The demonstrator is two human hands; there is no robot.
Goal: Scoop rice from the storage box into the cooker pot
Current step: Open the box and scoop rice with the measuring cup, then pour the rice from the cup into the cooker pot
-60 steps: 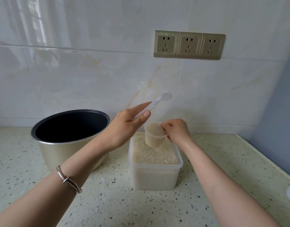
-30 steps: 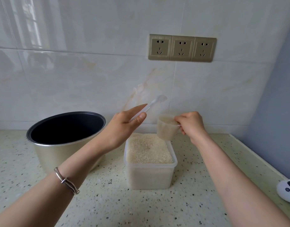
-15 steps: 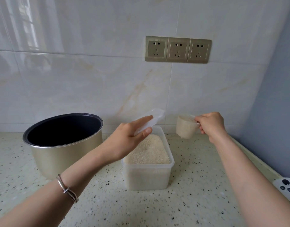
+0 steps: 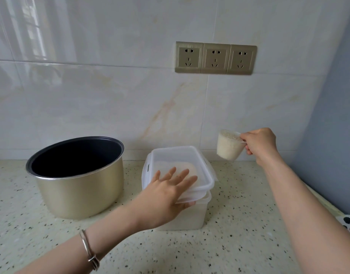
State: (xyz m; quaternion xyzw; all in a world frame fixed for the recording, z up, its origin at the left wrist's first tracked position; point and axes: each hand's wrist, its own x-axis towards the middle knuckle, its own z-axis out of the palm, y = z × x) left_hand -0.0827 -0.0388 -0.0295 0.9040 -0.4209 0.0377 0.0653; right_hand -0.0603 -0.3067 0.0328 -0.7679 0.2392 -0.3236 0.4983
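The clear plastic storage box [image 4: 190, 216] of rice stands on the counter, with its clear lid [image 4: 201, 169] lying on top, slightly askew. My left hand [image 4: 166, 192] rests on the lid, fingers spread over it and thumb under its near edge. My right hand [image 4: 259, 144] holds a small clear measuring cup [image 4: 228, 145] full of rice by its handle, in the air to the right of the box. The gold cooker pot [image 4: 79, 184], dark and empty inside, stands to the left of the box.
A speckled counter [image 4: 239, 244] meets a tiled wall with three sockets [image 4: 215, 58]. A blue-grey wall closes the right side. A small white object with black dots [image 4: 348, 224] lies at the counter's right edge.
My left hand lowered the lid from above the box down onto it. My right hand carried the full cup up and rightwards, away from the box.
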